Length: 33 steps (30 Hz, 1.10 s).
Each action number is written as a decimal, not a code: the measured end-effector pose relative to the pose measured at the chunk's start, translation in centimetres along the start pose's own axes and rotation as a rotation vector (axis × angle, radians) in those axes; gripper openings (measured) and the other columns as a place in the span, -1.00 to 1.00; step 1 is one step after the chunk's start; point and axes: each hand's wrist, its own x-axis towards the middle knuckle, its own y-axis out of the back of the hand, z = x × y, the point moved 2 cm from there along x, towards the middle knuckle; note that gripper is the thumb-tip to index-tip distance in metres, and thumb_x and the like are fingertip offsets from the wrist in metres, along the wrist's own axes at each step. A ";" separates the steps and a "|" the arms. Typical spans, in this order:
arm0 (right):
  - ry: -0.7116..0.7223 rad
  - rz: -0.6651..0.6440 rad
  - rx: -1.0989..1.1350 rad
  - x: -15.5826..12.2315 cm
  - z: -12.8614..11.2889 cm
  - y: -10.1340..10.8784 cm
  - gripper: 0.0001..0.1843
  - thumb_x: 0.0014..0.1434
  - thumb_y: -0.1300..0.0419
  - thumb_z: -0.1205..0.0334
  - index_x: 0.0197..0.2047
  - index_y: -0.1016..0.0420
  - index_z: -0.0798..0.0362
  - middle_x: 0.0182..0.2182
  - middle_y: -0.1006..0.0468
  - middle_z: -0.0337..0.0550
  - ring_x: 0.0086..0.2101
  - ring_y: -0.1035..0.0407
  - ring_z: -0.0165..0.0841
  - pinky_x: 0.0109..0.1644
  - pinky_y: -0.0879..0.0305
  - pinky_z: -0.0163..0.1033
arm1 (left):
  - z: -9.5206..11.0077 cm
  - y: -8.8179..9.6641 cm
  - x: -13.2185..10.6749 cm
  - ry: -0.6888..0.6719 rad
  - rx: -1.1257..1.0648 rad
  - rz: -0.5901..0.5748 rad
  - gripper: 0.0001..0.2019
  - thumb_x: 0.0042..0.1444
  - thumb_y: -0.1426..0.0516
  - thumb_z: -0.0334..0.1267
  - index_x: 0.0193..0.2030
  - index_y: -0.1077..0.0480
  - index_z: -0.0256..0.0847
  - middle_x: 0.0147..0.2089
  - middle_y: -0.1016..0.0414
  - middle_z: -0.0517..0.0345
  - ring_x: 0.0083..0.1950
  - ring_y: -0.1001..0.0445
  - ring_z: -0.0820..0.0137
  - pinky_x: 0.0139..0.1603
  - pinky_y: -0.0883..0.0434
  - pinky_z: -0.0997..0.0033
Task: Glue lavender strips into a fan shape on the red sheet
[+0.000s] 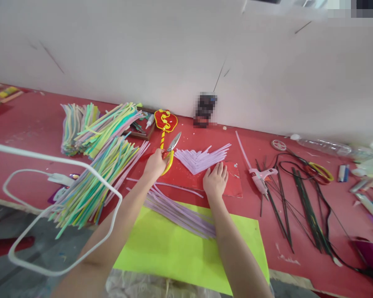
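My left hand point(155, 164) is closed around yellow-handled scissors point(174, 141), whose blades point up and away to the right. My right hand point(216, 179) lies flat, fingers stretched, by the lower right edge of a lilac V-shaped piece point(195, 162) made of pipe cleaners laid side by side. That piece rests on a red sheet point(234, 184). Closer to me, loose lilac pipe cleaners point(180, 215) lie across a lime-green sheet point(186, 256), partly behind my right forearm. A single lilac pipe cleaner point(174, 188) lies between my hands.
Bundles of multicoloured pipe cleaners point(96, 182) cover the left side, near a white cable point(118, 203). A red-and-yellow fan-shaped ornament point(165, 121) stands at the back. On the right are a pink glue gun point(261, 178), dark green stems point(306, 211) and a plastic bottle point(325, 145).
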 end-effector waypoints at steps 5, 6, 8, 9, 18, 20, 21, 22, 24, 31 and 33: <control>0.001 -0.025 0.000 0.2 0.2 -0.2 -0.36 0.29 0.22 0.18 0.32 -0.07 0.43 0.30 -0.13 0.24 0.31 0.10 -0.05 0.32 0.07 0.10 | 0.8 -1.0 2.1 0.000 0.149 0.016 -0.49 0.15 -0.06 0.09 0.06 -0.33 -0.29 -0.06 -0.54 -0.20 0.01 -0.50 0.07 -0.10 -0.40 0.25; 0.002 -0.029 0.000 0.2 0.2 -0.3 -0.36 0.29 0.22 0.18 0.32 -0.07 0.42 0.30 -0.12 0.23 0.31 0.10 -0.06 0.32 0.07 0.10 | 0.6 -1.2 2.4 -0.026 0.169 0.019 -0.50 0.14 -0.07 0.07 0.06 -0.34 -0.28 -0.06 -0.54 -0.20 0.04 -0.49 0.07 -0.09 -0.40 0.25; 0.003 -0.035 0.000 0.2 0.2 -0.4 -0.36 0.29 0.22 0.18 0.32 -0.07 0.42 0.30 -0.12 0.23 0.31 0.10 -0.06 0.32 0.08 0.10 | 0.0 -1.4 2.9 -0.064 0.204 0.046 -0.51 0.13 -0.10 0.03 0.07 -0.34 -0.29 -0.05 -0.53 -0.19 0.06 -0.46 0.08 -0.06 -0.39 0.26; 0.003 -0.036 0.000 0.2 0.2 -0.4 -0.36 0.29 0.22 0.18 0.32 -0.07 0.42 0.30 -0.11 0.23 0.31 0.10 -0.06 0.32 0.08 0.10 | -0.2 -1.4 3.2 -0.077 0.219 0.068 -0.52 0.13 -0.10 0.02 0.07 -0.34 -0.29 -0.06 -0.53 -0.18 0.06 -0.46 0.09 -0.05 -0.39 0.27; 0.004 -0.034 0.008 0.2 0.4 -0.4 -0.35 0.30 0.23 0.16 0.32 -0.07 0.41 0.31 -0.10 0.19 0.32 0.12 -0.07 0.33 0.10 0.08 | -2.7 -0.9 6.4 -0.216 0.355 0.216 -0.63 0.11 -0.15 -0.19 0.06 -0.39 -0.25 -0.06 -0.52 -0.10 0.06 -0.41 0.10 0.10 -0.30 0.18; 0.008 -0.029 0.012 0.2 0.4 -0.5 -0.35 0.30 0.23 0.17 0.32 -0.06 0.41 0.31 -0.10 0.21 0.32 0.12 -0.07 0.33 0.11 0.09 | -3.3 -0.8 6.9 -0.217 0.345 0.225 -0.63 0.10 -0.16 -0.21 0.06 -0.41 -0.22 0.00 -0.47 -0.11 0.08 -0.39 0.10 0.10 -0.31 0.18; 0.008 -0.026 0.015 0.2 0.4 -0.5 -0.35 0.30 0.23 0.17 0.33 -0.06 0.41 0.31 -0.10 0.21 0.32 0.12 -0.07 0.33 0.11 0.09 | -3.5 -0.8 7.0 -0.219 0.337 0.220 -0.63 0.09 -0.16 -0.24 0.06 -0.41 -0.22 0.04 -0.44 -0.11 0.09 -0.39 0.11 0.11 -0.31 0.18; 0.007 -0.025 0.018 0.1 0.4 -0.5 -0.35 0.30 0.23 0.17 0.33 -0.06 0.41 0.31 -0.10 0.21 0.32 0.12 -0.07 0.33 0.11 0.09 | -3.5 -0.7 6.7 -0.224 0.331 0.220 -0.63 0.08 -0.16 -0.28 0.07 -0.41 -0.22 0.08 -0.40 -0.12 0.10 -0.38 0.11 0.13 -0.31 0.17; -0.002 -0.020 0.020 0.1 0.3 -0.5 -0.35 0.30 0.23 0.17 0.33 -0.05 0.42 0.31 -0.10 0.22 0.32 0.12 -0.06 0.33 0.10 0.09 | -3.1 -0.6 5.5 -0.258 0.330 0.250 -0.59 0.08 -0.12 -0.38 0.12 -0.37 -0.24 0.19 -0.32 -0.14 0.18 -0.33 0.10 0.22 -0.24 0.12; -0.015 0.002 0.033 0.1 0.3 -0.7 -0.36 0.30 0.22 0.17 0.34 -0.03 0.40 0.32 -0.05 0.28 0.32 0.11 -0.06 0.32 0.08 0.12 | -0.3 -4.4 -2.6 -0.274 0.287 0.229 -0.47 0.23 0.03 -0.31 0.33 -0.07 -0.39 0.41 0.00 -0.26 0.42 -0.01 0.07 0.36 -0.05 -0.02; -0.013 0.004 0.035 0.1 0.3 -0.6 -0.36 0.31 0.22 0.16 0.34 -0.03 0.40 0.32 -0.05 0.29 0.32 0.10 -0.05 0.31 0.07 0.13 | -0.6 -6.1 -3.7 -0.194 0.311 0.094 -0.41 0.25 0.03 -0.17 0.36 -0.02 -0.40 0.43 0.10 -0.32 0.42 0.03 -0.01 0.33 -0.02 -0.19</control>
